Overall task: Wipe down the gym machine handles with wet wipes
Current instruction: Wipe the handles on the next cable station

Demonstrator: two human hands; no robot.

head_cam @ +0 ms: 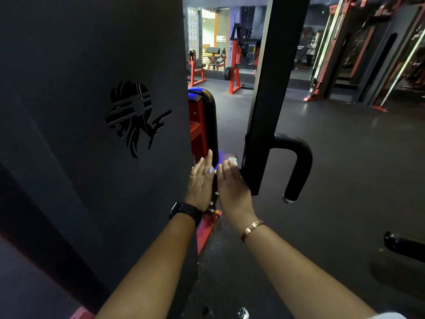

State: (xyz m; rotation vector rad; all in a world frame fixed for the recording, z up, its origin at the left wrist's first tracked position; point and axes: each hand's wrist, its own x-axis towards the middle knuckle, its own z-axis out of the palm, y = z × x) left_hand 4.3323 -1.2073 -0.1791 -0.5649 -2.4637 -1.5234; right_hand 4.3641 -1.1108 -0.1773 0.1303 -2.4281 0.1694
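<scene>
Two hands [199, 181] [233, 187], one wipe [232, 160]

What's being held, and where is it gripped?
Right hand grips a white wipe bunched in its fingers, one end poking out; left hand holds nothing.

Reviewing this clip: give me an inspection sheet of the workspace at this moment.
Surface: dark rubber floor.
Job's things: white wet wipe in the right hand; black curved handle beside the black post, no hand on it.
Clutter: nothing seen.
Grips: left hand open, fingers straight, beside the black pad; right hand holds the wet wipe at its fingertips.
Cables: nothing seen.
Surroundings: grey logo panel on the left; red machines behind.
</scene>
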